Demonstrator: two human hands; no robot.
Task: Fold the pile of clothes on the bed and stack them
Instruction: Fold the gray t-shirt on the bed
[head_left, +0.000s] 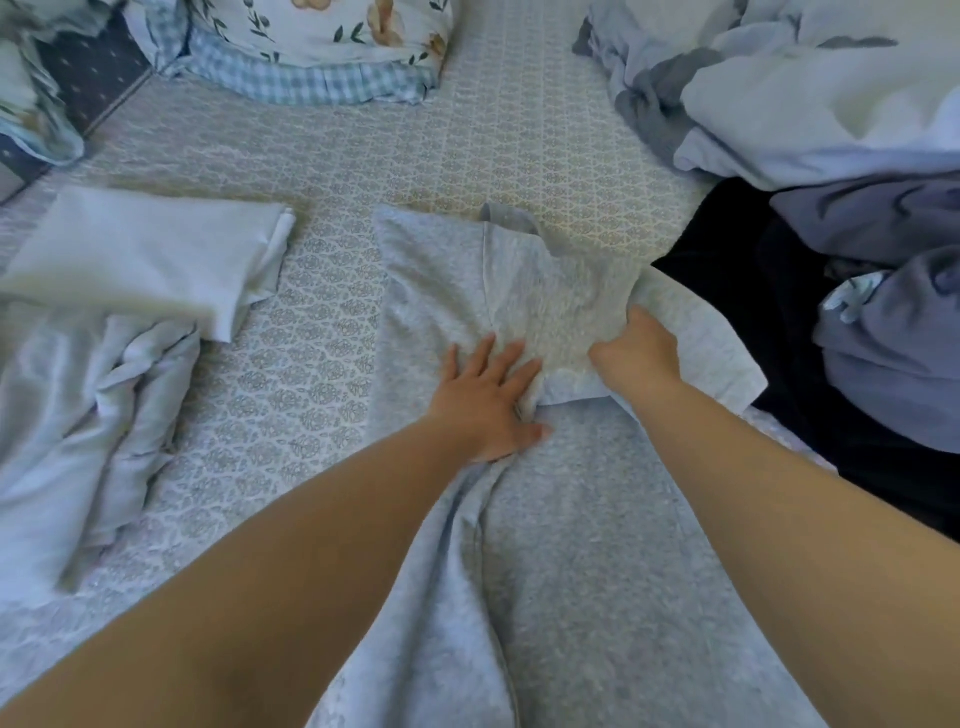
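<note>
Grey garment (519, 519) lay flat on the bed (311, 374) right before me. My left hand (488, 400) pressed it, fingers spread, pinning the fold line. My right hand (641, 351) gripped its sleeve (to fold inward, I judged). Folded white piece (140, 254) beyond, left; unfolded pile (831, 130) far right. No readable labels.

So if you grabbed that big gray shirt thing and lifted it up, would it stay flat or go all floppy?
Probably floppy: the gray garment already bunches into wrinkles under the left hand and folds over where the right hand grips it. It looks like soft, thickish knit, so it would likely sag and drape, not hold a shape. It seems unlikely to slide on the patterned bedsheet.
</note>
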